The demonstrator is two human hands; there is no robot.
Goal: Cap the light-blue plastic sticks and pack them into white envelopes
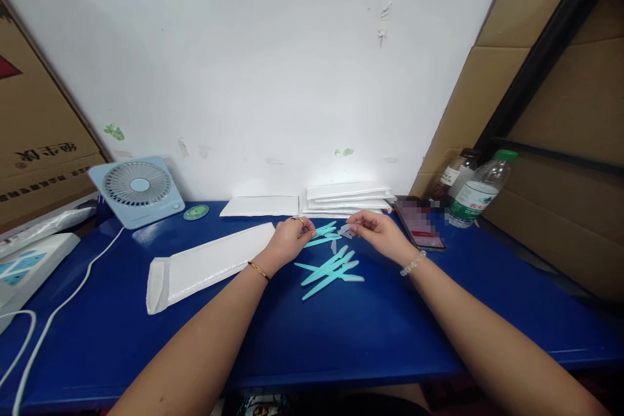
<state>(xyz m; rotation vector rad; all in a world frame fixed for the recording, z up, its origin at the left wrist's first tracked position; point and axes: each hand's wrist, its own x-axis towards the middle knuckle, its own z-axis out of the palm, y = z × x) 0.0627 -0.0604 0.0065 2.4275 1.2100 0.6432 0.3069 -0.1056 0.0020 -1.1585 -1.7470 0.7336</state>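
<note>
My left hand [291, 240] is closed, thumb and fingers pinched at the end of a slim turquoise eyebrow razor [325, 229]. Opposite it, my right hand [379, 234] pinches a small translucent cap [346, 231] between thumb and fingertips. Other turquoise pieces lie just under the fingers, partly overlapping, so which ones are held is hard to separate. A loose translucent cap [334, 246] rests between the hands. Nearer to me, several turquoise razors [327, 270] with pale translucent ends lie crossed in a pile. Beside my left hand is a white padded envelope [209, 266].
White padded envelopes [341, 198] are stacked against the wall, with a flat one [260, 206] to their left. A blue fan [139, 188] and a green disc [196, 212] stand left. At right are a phone [422, 231] and bottles [475, 195]. A white cable [68, 302] crosses the blue table [365, 338].
</note>
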